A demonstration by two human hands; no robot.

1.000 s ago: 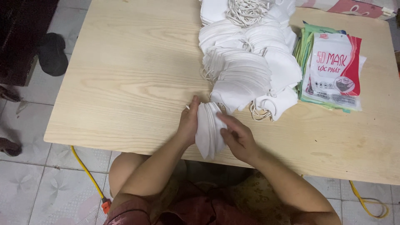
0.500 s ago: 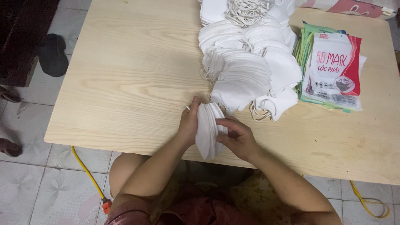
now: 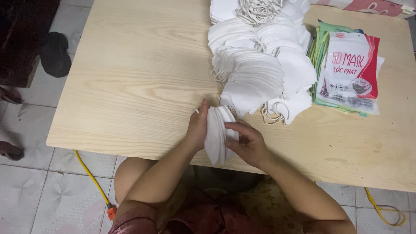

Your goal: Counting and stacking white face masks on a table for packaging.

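Left hand (image 3: 198,126) and right hand (image 3: 248,144) both grip a small stack of white masks (image 3: 215,134) — upright between them. Bigger mask pile (image 3: 260,73) just beyond the fingers.

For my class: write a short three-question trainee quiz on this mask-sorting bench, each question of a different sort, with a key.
1. True or false: both hands grip one small stack of white masks at the table's near edge.
2. Multiple choice: the printed packets lie (a) left of the big mask pile, (b) right of it, (c) under it.
3. Fill in: the cable on the floor is ____ in colour.

Key: 1 true, the left hand and right hand press it from either side. 2 b. 3 yellow.
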